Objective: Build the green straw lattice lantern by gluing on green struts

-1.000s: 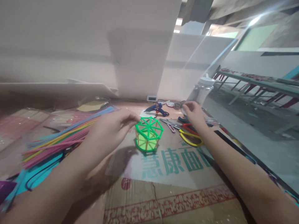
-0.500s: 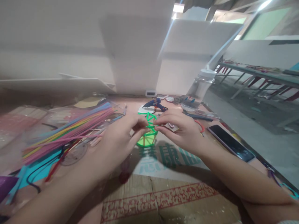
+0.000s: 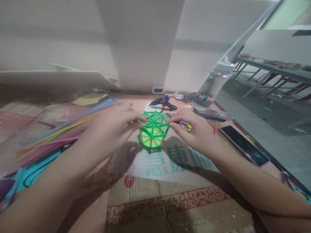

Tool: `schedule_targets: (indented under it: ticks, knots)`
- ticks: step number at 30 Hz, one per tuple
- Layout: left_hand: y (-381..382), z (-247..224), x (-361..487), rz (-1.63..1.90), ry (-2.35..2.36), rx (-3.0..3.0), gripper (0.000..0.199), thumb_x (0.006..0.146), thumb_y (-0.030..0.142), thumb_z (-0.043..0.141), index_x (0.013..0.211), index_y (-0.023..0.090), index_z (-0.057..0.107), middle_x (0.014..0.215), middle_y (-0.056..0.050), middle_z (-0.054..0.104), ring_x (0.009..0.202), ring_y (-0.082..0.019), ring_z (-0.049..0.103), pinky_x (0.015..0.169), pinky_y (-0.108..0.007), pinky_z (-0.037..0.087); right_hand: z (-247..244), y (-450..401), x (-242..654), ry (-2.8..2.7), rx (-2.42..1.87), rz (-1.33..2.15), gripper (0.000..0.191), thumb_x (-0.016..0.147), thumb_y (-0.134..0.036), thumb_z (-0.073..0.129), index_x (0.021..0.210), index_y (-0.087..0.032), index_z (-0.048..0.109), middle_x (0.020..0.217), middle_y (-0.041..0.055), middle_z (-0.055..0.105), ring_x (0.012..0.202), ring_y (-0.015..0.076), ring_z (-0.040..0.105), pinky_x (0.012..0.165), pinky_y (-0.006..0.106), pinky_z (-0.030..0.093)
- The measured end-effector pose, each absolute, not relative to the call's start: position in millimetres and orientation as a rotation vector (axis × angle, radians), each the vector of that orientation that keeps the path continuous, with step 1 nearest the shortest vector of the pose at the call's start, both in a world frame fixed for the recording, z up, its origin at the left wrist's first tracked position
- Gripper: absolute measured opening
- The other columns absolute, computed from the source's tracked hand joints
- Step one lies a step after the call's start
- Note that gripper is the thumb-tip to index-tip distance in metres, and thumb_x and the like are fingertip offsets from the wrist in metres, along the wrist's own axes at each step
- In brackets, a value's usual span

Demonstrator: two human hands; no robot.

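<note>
A small round frame of bright green strips and brown sticks [image 3: 152,134] stands on the cardboard, with a yellow-green base and spoke-like green strips across its top. At its left rim, my left hand [image 3: 116,124] pinches the green edge between thumb and fingers. My right hand [image 3: 190,129] closes thumb and forefinger on the right end of the green top. Both hands are slightly blurred.
Behind the frame lies a blue glue gun [image 3: 162,101]. Colourful fuzzy stems [image 3: 65,124] spread at left. To the right are a phone [image 3: 244,145], dark-handled pliers [image 3: 209,116] and a clear bottle [image 3: 217,81].
My hands have moved apart, to opposite sides of the green frame. Its spoked top now shows between them. The view has shifted slightly.
</note>
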State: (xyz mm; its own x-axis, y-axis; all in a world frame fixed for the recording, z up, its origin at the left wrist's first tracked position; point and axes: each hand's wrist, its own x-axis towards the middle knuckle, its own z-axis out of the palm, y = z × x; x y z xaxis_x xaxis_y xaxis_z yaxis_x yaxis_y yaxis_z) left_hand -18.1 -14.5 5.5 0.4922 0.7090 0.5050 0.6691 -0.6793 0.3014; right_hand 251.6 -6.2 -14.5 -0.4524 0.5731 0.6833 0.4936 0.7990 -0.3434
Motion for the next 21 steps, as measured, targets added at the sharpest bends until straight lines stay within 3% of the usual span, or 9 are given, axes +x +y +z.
schedule_targets:
  ticks: [7, 21]
  knots:
    - [-4.6, -4.6, -18.5, 0.786, 1.14, 2.648, 0.013, 0.093, 0.021, 0.069, 0.102, 0.022, 0.078, 0.092, -0.004, 0.057, 0.087, -0.02, 0.055, 0.074, -0.032, 0.041, -21.1, -5.6, 242.8, -2.169, -0.769, 0.175, 0.008, 0.095, -0.017, 0.068, 0.088, -0.02, 0.068, 0.085, 0.0021, 0.073, 0.083, 0.0175, 0.067, 0.078, 0.032, 0.051]
    - [-2.5, -3.8, -12.7, 0.654, 1.192, 2.684, 0.012, 0.093, 0.021, 0.067, 0.096, 0.022, 0.078, 0.091, -0.003, 0.056, 0.085, -0.02, 0.054, 0.073, -0.032, 0.039, -20.4, -6.0, 239.8, -2.203, -0.743, 0.153, 0.008, 0.097, -0.017, 0.067, 0.089, -0.018, 0.068, 0.087, 0.0043, 0.072, 0.086, 0.0187, 0.066, 0.081, 0.033, 0.049]
